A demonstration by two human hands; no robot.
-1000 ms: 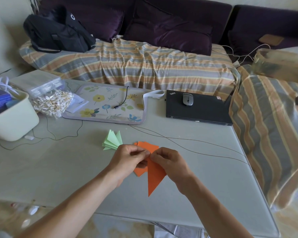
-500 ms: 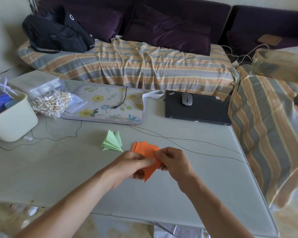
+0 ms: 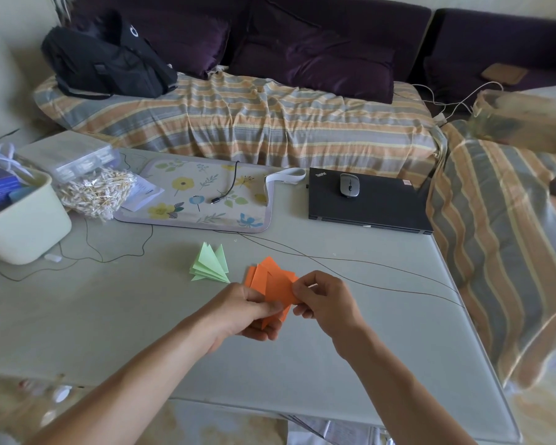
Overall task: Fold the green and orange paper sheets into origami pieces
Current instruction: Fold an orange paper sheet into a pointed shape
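Observation:
A folded orange paper piece (image 3: 278, 289) is held just above the table between both hands. My left hand (image 3: 249, 311) grips its lower left part, thumb on top and fingers underneath. My right hand (image 3: 326, 298) pinches its right edge. Behind it on the table lie more folded orange pieces (image 3: 264, 268), partly hidden by the held one. A small stack of folded green triangular pieces (image 3: 211, 264) lies to their left, untouched.
The pale table (image 3: 318, 358) also carries a white tub (image 3: 20, 226) at far left, a bag of cotton swabs (image 3: 95, 192), a floral mat (image 3: 199, 195), a shut laptop (image 3: 369, 205) with a mouse (image 3: 349, 184), and thin cables (image 3: 350, 261). Striped sofas border the back and right.
The long orange triangle that hung down below my hands has been folded up into a shorter, compact piece. Both hands shifted slightly away from me and kept hold of it.

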